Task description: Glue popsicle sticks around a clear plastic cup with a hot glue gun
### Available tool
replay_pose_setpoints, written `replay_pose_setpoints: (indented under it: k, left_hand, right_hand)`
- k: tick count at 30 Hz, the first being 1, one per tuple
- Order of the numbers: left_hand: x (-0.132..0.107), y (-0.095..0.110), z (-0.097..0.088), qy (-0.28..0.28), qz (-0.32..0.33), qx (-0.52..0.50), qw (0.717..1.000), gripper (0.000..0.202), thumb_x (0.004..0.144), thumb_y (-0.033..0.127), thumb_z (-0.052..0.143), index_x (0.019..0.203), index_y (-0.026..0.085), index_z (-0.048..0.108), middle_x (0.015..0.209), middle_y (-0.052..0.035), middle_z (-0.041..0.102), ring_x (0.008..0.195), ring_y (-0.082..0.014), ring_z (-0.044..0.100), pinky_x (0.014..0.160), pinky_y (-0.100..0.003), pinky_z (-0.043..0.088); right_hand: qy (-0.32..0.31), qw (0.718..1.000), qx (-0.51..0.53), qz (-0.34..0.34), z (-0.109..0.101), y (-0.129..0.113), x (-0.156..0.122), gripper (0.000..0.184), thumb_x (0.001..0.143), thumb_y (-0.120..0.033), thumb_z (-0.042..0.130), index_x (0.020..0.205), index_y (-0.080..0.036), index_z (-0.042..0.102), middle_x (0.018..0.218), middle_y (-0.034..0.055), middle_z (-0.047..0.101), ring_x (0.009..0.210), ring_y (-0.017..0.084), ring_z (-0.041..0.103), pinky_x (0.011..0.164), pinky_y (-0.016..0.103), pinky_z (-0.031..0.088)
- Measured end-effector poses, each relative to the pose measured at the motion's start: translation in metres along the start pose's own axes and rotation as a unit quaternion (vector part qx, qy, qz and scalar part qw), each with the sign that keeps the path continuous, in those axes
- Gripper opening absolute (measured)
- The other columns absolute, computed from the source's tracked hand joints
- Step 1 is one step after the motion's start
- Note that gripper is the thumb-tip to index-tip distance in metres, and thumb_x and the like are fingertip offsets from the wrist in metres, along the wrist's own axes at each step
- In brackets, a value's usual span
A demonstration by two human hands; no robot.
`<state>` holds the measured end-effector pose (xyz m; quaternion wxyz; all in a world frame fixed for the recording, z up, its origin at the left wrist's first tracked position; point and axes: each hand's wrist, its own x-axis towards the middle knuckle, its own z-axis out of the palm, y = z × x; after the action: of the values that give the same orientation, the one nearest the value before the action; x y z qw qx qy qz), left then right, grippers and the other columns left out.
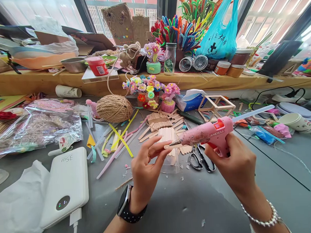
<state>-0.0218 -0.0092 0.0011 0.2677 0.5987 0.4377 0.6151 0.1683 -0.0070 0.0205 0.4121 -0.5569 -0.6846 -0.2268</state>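
Note:
My right hand [233, 157] is wrapped round the handle of a pink hot glue gun [205, 133], with a translucent glue stick [255, 114] jutting from its back. The gun's metal nozzle points left, at the fingertips of my left hand [149, 161]. Thumb and fingers of that hand pinch a pale wooden craft stick [169, 147], seen nearly end-on and partly hidden. Below and behind lie more craft sticks [168, 133], some on a clear plastic piece. Black-handled scissors [205, 159] rest on the table between my hands.
A white power bank [65, 185] with a cable lies at left, by a white cloth [20, 205]. Behind stand a twine ball [114, 108], pipe-cleaner flowers [170, 93] and a stick frame [217, 107]. A paper cup [297, 122] lies at right. Jars line the ledge [92, 81].

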Motion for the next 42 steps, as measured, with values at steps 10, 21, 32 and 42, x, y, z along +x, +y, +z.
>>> replay_pose_setpoints:
  k: [10, 21, 32, 42]
  left_hand:
    - [-0.0002, 0.0019, 0.0011, 0.006, -0.011, -0.017, 1.0, 0.028, 0.075, 0.016, 0.062, 0.101, 0.019, 0.051, 0.087, -0.003, 0.072, 0.08, -0.014, 0.067, 0.072, -0.024, 0.056]
    - [-0.0007, 0.0015, 0.0005, 0.007, -0.004, -0.019, 1.0, 0.029, 0.076, 0.014, 0.061, 0.102, 0.019, 0.051, 0.086, -0.0022, 0.071, 0.08, -0.0132, 0.067, 0.072, -0.023, 0.056]
    - [-0.0011, 0.0003, 0.0005, 0.002, -0.001, -0.018, 1.0, 0.03, 0.076, 0.014, 0.061, 0.103, 0.02, 0.051, 0.088, -0.0013, 0.071, 0.082, -0.0121, 0.066, 0.074, -0.022, 0.055]
    - [-0.0023, 0.0004, 0.0008, 0.002, -0.008, -0.026, 1.0, 0.03, 0.076, 0.012, 0.061, 0.103, 0.02, 0.051, 0.088, -0.0012, 0.071, 0.084, -0.0124, 0.066, 0.075, -0.022, 0.055]
  right_hand:
    - [-0.007, 1.0, -0.006, -0.003, -0.0001, 0.0008, 0.0012, 0.024, 0.071, -0.023, 0.055, 0.062, -0.022, 0.033, 0.05, -0.0063, 0.038, 0.044, 0.01, 0.038, 0.044, 0.023, 0.031]
    - [-0.009, 1.0, -0.011, 0.008, -0.0012, 0.002, 0.0021, 0.024, 0.069, -0.021, 0.055, 0.062, -0.022, 0.032, 0.05, -0.0065, 0.038, 0.043, 0.009, 0.035, 0.044, 0.022, 0.029]
    - [-0.005, 1.0, -0.008, -0.003, -0.0019, 0.0016, 0.0025, 0.025, 0.07, -0.021, 0.054, 0.061, -0.022, 0.031, 0.051, -0.0069, 0.032, 0.044, 0.008, 0.031, 0.043, 0.022, 0.027]
    - [-0.009, 1.0, -0.009, -0.012, -0.002, 0.0012, 0.0029, 0.027, 0.071, -0.021, 0.054, 0.062, -0.022, 0.029, 0.052, -0.0067, 0.031, 0.044, 0.008, 0.03, 0.042, 0.023, 0.026]
